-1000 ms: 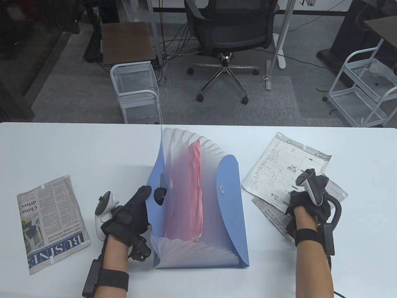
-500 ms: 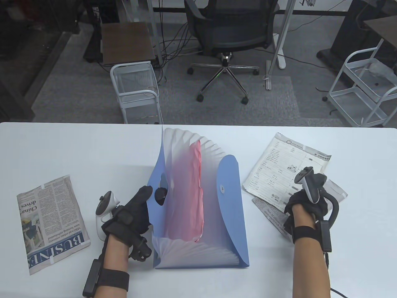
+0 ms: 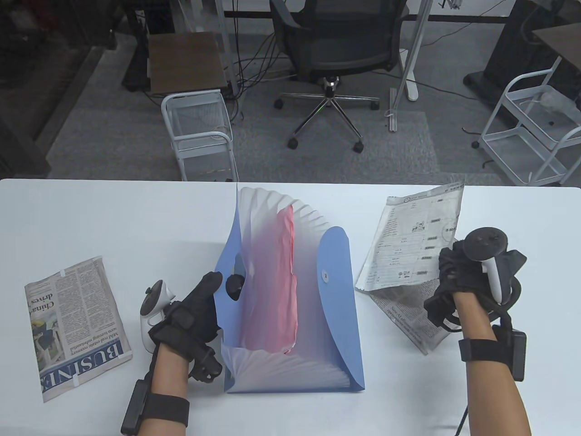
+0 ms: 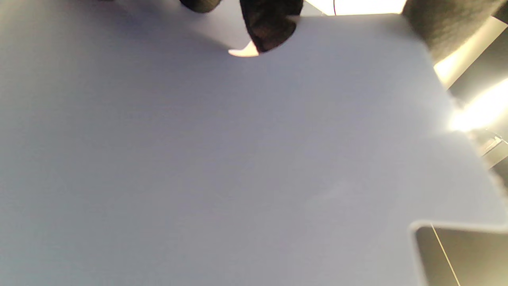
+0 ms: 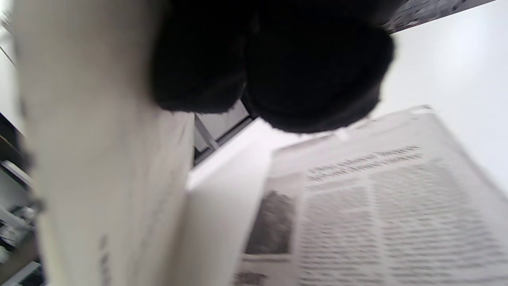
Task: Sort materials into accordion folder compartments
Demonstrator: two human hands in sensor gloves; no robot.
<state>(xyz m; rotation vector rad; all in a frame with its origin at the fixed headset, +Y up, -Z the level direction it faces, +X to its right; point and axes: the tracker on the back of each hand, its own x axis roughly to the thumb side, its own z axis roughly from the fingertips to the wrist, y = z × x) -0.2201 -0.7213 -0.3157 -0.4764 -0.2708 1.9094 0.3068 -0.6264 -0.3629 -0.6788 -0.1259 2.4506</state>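
A: Where does the accordion folder sit?

B: In the middle of the white table, fanned wide open, its blue flap laid over to the right. A pink sheet stands in one of the middle pockets; which one exactly cannot be counted.

A: And the left hand?

B: It grips the folder's blue front cover near its edge, thumb outside and a fingertip showing through the cover's cut-out. The left wrist view is filled by that blue cover, with a dark fingertip at the notch on top.

A: The right hand?

B: It is clamped on the right edge of a printed sheet, which is tilted up off the table, its lower left corner down near the folder's flap. In the right wrist view the gloved fingers close on the pale sheet.

A: Anything beneath it?

B: A newspaper lies flat on the table under the raised sheet, seen blurred in the right wrist view. Another folded newspaper lies at the table's left, well apart from the folder.
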